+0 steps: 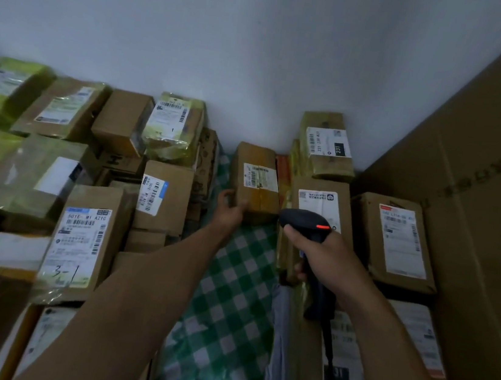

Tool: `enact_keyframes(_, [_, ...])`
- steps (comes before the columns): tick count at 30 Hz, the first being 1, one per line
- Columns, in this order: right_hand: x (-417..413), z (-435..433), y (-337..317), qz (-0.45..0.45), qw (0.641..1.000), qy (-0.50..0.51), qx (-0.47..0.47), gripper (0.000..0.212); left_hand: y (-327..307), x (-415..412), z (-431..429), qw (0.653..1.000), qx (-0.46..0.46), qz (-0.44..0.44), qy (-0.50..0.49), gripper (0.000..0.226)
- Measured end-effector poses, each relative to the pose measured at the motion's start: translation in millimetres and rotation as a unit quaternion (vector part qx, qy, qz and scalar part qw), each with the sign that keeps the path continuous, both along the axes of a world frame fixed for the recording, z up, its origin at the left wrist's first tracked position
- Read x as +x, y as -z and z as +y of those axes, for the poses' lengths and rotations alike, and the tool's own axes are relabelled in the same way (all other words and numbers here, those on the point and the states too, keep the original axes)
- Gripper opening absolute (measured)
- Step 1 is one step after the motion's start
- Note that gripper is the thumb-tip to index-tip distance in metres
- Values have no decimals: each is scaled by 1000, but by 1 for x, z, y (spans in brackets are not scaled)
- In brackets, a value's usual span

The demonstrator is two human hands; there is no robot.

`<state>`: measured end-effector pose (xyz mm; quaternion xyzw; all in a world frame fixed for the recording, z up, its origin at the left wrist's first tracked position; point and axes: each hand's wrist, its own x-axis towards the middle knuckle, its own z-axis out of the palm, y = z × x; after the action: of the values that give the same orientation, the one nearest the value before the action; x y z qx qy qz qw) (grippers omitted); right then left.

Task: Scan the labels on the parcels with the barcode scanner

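My right grip is clasping the scanner; my left grip is holding the box by its stiff corner, probably light.

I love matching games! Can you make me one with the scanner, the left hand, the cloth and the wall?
Things:
1. scanner
2. left hand
3. cloth
4. wall

Descriptions:
a. green and white checks
b. gripping the corner of a box
c. plain and pale
d. held in the right hand

Pairs: 1-d, 2-b, 3-a, 4-c
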<state>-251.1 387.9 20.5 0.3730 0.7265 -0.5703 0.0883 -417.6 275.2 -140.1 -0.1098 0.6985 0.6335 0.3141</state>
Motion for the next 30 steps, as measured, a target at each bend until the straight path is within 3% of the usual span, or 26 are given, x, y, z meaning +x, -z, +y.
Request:
enact_keyframes(11, [14, 0, -24, 1, 1000, -3, 15, 31, -60, 57, -43, 994, -12, 107, -1, 73])
enact_keyframes(19, [55, -51, -80, 104, 993, -41, 37, 30, -137, 152, -115, 970, 192, 84, -123, 66])
enact_keyframes(22, [77, -85, -93, 164, 985, -41, 33, 31, -156, 195, -145, 963, 231, 72, -116, 94])
enact_keyframes(25, [98, -113, -100, 173, 982, -61, 42, 16, -169, 224, -177, 971, 219, 80, -47, 118])
enact_keyframes(27, [110, -126, -102, 181, 979, -76, 61, 17, -175, 234, -195, 975, 194, 110, -7, 112])
enact_keyframes(30, [126, -149, -105, 186, 974, -103, 76, 24, -183, 238, -222, 977, 164, 139, -8, 85])
